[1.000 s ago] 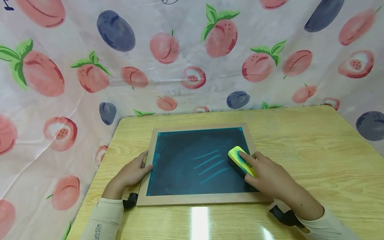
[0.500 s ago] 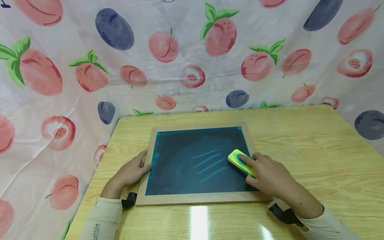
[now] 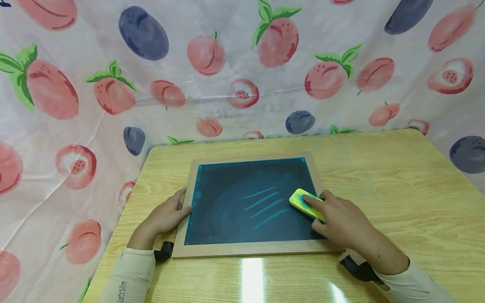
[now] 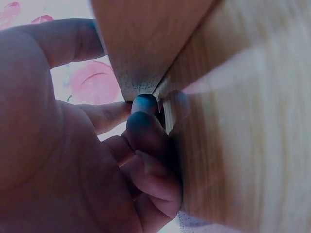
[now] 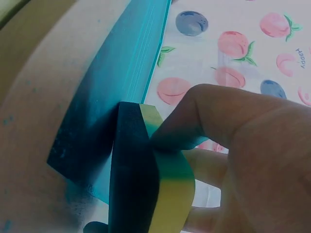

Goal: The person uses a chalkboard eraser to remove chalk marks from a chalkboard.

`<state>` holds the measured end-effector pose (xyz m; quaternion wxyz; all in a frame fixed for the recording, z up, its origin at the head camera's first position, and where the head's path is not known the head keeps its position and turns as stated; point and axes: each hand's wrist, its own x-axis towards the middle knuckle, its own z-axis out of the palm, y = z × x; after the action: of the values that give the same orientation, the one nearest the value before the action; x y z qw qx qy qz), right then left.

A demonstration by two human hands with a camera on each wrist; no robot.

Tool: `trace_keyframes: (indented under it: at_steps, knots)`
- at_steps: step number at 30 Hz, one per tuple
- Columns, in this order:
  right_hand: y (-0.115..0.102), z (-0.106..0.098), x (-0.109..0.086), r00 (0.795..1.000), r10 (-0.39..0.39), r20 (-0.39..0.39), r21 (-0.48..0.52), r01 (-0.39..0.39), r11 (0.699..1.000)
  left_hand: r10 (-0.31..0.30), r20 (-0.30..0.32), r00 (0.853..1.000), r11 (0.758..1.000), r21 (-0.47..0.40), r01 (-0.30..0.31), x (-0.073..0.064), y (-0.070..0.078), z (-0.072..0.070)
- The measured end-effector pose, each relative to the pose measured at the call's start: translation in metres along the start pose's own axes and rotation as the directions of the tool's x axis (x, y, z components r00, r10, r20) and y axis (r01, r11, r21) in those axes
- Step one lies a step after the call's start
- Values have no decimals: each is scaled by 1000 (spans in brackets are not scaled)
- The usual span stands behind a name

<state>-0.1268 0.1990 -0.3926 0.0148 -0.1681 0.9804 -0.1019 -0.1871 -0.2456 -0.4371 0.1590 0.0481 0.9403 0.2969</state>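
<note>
A wood-framed chalkboard [image 3: 223,210] lies flat on the table, bearing several slanted blue chalk strokes [image 3: 265,206] right of its middle. My left hand [image 3: 164,214] holds the board's left side, thumb over the frame [image 3: 183,229]. Seen from the left wrist, its fingers [image 4: 146,128] bend in against the frame's outer edge, low by the tabletop. With my right hand [image 3: 342,219] I grip a yellow chalkboard eraser [image 3: 301,200] near the board's right side. The eraser's dark felt [image 5: 131,165] faces the board in the right wrist view, and blue chalk dust stains its yellow back.
The pale wood table [image 3: 390,181] stretches to the right of the board and in front of it. A fruit-printed cloth [image 3: 242,50] hangs behind and along the left. Black wrist straps [image 3: 360,269] sit below both hands.
The eraser in my right hand has shifted slightly toward the near side of the board. My left hand keeps its place on the frame, and the chalk strokes look the same.
</note>
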Motion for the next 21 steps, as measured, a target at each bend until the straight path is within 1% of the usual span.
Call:
trace_keyframes:
  at_steps: [5, 10, 14, 21]
  knots:
    - [-2, 0, 0, 1000, 25, 19, 2, -25, 1000, -1, 2, 1000, 1000, -11, 1, 0, 0, 0]
    - [-5, 0, -1, 999, 26, 24, -8, -26, 1000, 5, -2, 1000, 1000, -4, -5, 0, 0, 0]
    - [-8, 2, -1, 1000, 15, 20, -15, -15, 1000, 2, -9, 1000, 1000, 20, -2, 0, 0, 0]
    - [-17, 7, -4, 999, -35, 9, 6, 35, 999, 7, -6, 1000, 1000, 21, -6, 1, 1, 0]
